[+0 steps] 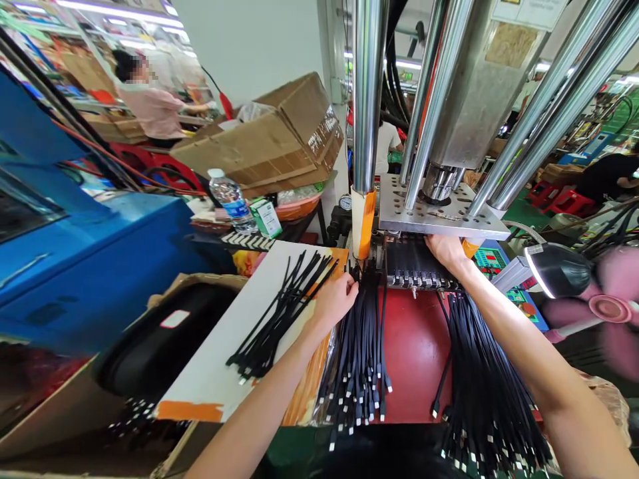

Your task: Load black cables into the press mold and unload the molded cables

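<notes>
Nearest, at the person's right, a thick bunch of black cables fans over the front edge of the red counter, silvery plugs toward the person. The right forearm passes above its outer side. A second bunch hangs over the same edge to the left, bare red between the two. At the lower left stands an open carton with a dark coil inside.

Further in, a white board edged with orange carries a loose pile of the same cables, lying at a slant. The left hand is at the upper end of the second bunch, fingers curled narrow; whether that grip has a cable in it, I cannot tell. Beyond it the right hand reaches to the black mould, fingertips hidden near the steel plate above, so its grip cannot be told.

To the right are a lamp and a pink fan, its blades blurred. Past the board stand a bottle and a small box, with a tilted cardboard box behind. Farthest, a person in pink works at the left.
</notes>
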A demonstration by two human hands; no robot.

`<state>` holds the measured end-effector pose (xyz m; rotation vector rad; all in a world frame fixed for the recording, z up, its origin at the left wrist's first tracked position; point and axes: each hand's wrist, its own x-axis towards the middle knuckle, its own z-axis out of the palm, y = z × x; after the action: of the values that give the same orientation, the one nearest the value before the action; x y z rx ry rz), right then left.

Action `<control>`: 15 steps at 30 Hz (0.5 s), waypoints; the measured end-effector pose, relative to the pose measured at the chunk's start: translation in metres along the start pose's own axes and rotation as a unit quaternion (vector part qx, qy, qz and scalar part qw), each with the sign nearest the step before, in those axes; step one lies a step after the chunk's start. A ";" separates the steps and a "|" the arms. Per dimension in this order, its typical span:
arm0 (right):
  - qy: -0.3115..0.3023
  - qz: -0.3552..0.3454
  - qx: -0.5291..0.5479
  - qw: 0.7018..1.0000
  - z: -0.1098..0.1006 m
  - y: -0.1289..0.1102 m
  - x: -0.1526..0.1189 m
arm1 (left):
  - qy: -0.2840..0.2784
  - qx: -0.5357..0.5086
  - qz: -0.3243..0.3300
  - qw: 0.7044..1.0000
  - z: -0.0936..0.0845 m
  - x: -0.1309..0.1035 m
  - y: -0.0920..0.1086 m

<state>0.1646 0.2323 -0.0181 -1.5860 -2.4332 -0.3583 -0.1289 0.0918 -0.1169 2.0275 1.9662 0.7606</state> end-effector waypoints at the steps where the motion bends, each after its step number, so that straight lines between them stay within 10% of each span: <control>1: 0.006 -0.005 -0.001 1.000 -0.003 -0.002 -0.007 | 0.013 -0.016 0.007 1.000 -0.002 -0.001 0.002; 6: 0.091 -0.015 0.018 0.996 -0.047 -0.023 -0.089 | 0.102 -0.109 0.074 0.986 -0.029 -0.015 0.028; 9: 0.242 -0.048 0.100 0.964 -0.104 -0.037 -0.152 | 0.209 -0.205 0.137 0.946 -0.053 -0.032 0.057; 11: 0.239 -0.080 0.141 0.957 -0.147 -0.044 -0.186 | 0.235 -0.275 0.180 0.915 -0.065 -0.049 0.075; 15: 0.142 -0.096 0.210 0.963 -0.203 -0.057 -0.223 | 0.003 -0.394 0.183 0.901 -0.061 -0.095 0.104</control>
<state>0.2102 -0.0476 0.1007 -1.0493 -2.2511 -0.0798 -0.0672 -0.0215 -0.0343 1.8398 0.9839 1.3620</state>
